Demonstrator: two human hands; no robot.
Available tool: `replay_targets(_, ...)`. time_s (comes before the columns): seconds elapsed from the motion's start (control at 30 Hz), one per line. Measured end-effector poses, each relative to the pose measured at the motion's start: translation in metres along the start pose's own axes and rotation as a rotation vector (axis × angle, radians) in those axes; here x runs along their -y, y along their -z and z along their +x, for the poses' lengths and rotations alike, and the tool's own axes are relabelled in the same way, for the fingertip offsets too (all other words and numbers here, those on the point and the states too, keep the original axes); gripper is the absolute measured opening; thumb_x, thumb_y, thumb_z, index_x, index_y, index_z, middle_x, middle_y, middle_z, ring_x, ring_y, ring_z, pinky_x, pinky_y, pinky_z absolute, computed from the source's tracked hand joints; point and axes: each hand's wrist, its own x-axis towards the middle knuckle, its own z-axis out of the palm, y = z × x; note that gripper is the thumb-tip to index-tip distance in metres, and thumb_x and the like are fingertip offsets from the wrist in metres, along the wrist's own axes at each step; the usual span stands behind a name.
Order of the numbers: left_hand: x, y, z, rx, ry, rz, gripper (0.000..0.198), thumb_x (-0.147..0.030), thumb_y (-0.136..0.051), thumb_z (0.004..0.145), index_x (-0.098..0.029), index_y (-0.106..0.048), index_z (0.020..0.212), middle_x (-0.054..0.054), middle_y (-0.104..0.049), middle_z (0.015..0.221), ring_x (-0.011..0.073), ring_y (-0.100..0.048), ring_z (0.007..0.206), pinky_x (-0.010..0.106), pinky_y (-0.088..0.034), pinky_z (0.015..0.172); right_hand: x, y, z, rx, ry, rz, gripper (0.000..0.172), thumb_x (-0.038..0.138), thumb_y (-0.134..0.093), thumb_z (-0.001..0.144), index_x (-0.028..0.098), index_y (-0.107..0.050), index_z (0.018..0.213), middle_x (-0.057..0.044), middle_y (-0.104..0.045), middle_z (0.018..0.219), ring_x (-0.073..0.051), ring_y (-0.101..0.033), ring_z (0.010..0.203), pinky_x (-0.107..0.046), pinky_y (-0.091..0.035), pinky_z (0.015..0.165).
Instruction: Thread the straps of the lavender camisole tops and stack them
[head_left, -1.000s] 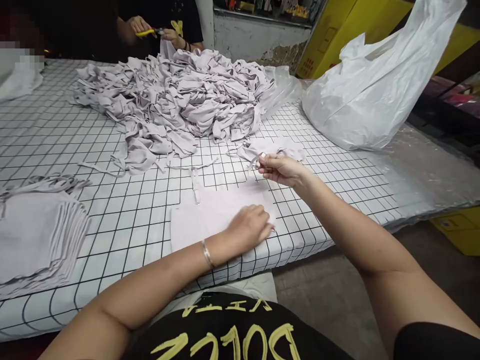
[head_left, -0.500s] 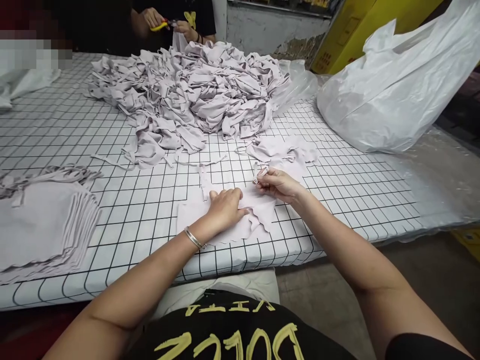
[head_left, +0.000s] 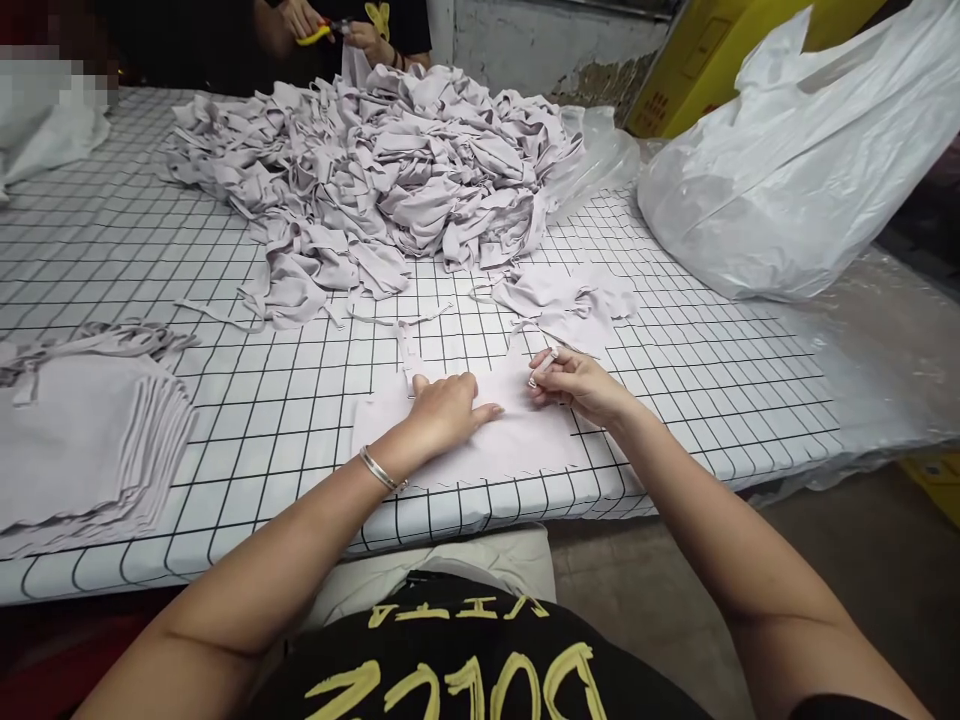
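Observation:
A pale pinkish-grey garment (head_left: 517, 440) with thin straps lies spread on the white gridded tablecloth near the front edge. My left hand (head_left: 444, 408) rests on its left part, thumb stretched out and fingers laid on the cloth. At the garment's upper right, my right hand (head_left: 576, 388) pinches a narrow strap (head_left: 544, 367) between thumb and fingers. The garment's left strap (head_left: 407, 352) stretches away from me, past my left fingers. Just beyond my right hand lies another crumpled garment (head_left: 581, 305) of the same colour.
A large heap of like garments (head_left: 420, 170) covers the table's far middle. To the left lies a neat stack of them (head_left: 75, 430). A white plastic bag (head_left: 757, 200) stands at right. Across the table, another person's hands (head_left: 364, 40) hold yellow-handled cutters (head_left: 315, 35).
My right hand has moved a little right and towards me with the strap. The garment's folded, wavy right part now lies flat and reaches farther right. My left hand stays nearly in place.

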Motion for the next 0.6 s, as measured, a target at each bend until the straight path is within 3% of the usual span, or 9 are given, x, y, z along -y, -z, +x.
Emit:
replay_targets(0.2, 0.002, 0.002, -0.001, 0.054, -0.022, 0.085, 0.024, -0.041, -0.061, 0.083, -0.017, -0.059, 0.082, 0.008, -0.066, 0.098, 0.0279, -0.060, 0.091, 0.050, -0.031, 0.091, 0.002, -0.027, 0.014, 0.062, -0.031, -0.018, 0.030, 0.027, -0.084, 0.062, 0.015, -0.069, 0.085, -0.003, -0.068, 0.071, -0.015, -0.066, 0.070, -0.033, -0.056, 0.073)
replay_targets(0.33, 0.005, -0.003, -0.001, -0.008, -0.012, -0.094, 0.018, -0.036, -0.064, 0.082, -0.020, -0.064, 0.090, 0.005, -0.069, 0.101, 0.0277, -0.059, 0.101, 0.051, -0.028, 0.095, -0.001, -0.030, 0.018, 0.051, 0.063, -0.141, 0.027, 0.029, -0.083, 0.062, 0.017, -0.071, 0.083, -0.001, -0.067, 0.076, -0.013, -0.063, 0.072, -0.032, -0.054, 0.074)
replay_targets(0.43, 0.004, -0.005, -0.001, -0.045, 0.033, -0.228, 0.016, -0.037, -0.062, 0.084, -0.022, -0.069, 0.086, 0.003, -0.073, 0.096, 0.0256, -0.061, 0.097, 0.054, -0.022, 0.099, -0.004, -0.032, 0.019, 0.042, 0.133, -0.253, 0.026, 0.030, -0.081, 0.063, 0.017, -0.069, 0.082, 0.000, -0.065, 0.074, -0.012, -0.060, 0.068, -0.031, -0.052, 0.069)
replay_targets(0.6, 0.004, -0.009, 0.000, -0.107, 0.018, -0.328, 0.018, -0.035, -0.058, 0.086, -0.025, -0.073, 0.087, 0.004, -0.074, 0.102, 0.0253, -0.062, 0.099, 0.051, -0.024, 0.098, -0.008, -0.035, 0.021, 0.021, 0.248, -0.421, 0.020, 0.029, -0.077, 0.067, 0.017, -0.066, 0.079, -0.001, -0.065, 0.078, -0.012, -0.058, 0.068, -0.029, -0.049, 0.066)
